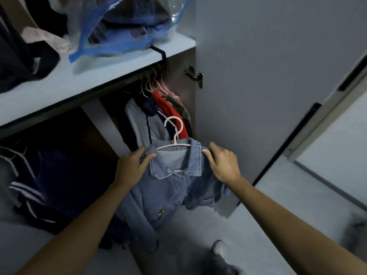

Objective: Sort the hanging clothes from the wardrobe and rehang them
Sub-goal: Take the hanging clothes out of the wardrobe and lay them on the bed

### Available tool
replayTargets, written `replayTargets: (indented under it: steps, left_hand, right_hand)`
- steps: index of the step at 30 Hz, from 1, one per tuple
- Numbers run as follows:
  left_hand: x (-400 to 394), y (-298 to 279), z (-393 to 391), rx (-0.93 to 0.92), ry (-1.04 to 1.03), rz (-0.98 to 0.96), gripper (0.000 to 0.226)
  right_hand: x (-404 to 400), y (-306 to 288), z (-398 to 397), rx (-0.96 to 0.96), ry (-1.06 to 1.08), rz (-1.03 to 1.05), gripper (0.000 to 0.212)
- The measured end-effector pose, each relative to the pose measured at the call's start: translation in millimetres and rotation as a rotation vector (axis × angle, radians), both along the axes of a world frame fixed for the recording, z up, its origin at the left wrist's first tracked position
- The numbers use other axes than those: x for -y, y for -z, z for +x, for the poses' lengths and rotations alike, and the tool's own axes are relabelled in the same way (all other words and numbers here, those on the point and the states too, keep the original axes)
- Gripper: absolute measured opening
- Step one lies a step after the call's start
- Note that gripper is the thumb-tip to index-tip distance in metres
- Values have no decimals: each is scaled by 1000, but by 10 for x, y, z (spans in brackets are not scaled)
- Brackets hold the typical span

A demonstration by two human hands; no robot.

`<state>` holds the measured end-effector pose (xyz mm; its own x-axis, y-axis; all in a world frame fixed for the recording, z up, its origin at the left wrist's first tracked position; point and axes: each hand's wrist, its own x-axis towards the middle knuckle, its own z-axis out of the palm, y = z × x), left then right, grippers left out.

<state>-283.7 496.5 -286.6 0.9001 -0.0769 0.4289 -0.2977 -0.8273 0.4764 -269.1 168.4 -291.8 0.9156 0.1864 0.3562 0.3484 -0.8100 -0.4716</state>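
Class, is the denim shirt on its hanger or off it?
On it. The hanger sits inside the collar of the denim shirt; the left hand and right hand grip its shoulders.

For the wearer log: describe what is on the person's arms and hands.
Both forearms are bare as far as the view shows, no sleeves in sight. The left hand and right hand wear no gloves; no rings, watch or bands show on fingers or wrists.

Denim shirt (170, 187), matt; plastic hanger (174, 133), smooth.
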Motion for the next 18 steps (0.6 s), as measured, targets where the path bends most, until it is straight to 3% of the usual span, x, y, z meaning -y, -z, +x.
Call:
replayTargets:
  steps: [6, 18]
  left_hand:
    - [962, 166, -264, 11, 279, 53, 48]
    - [3923, 176, -1140, -48, 814, 25, 44]
  right_hand:
    - [918, 189, -1187, -12, 269, -9, 46]
    - [2954, 249, -3583, 32, 887, -18, 39]
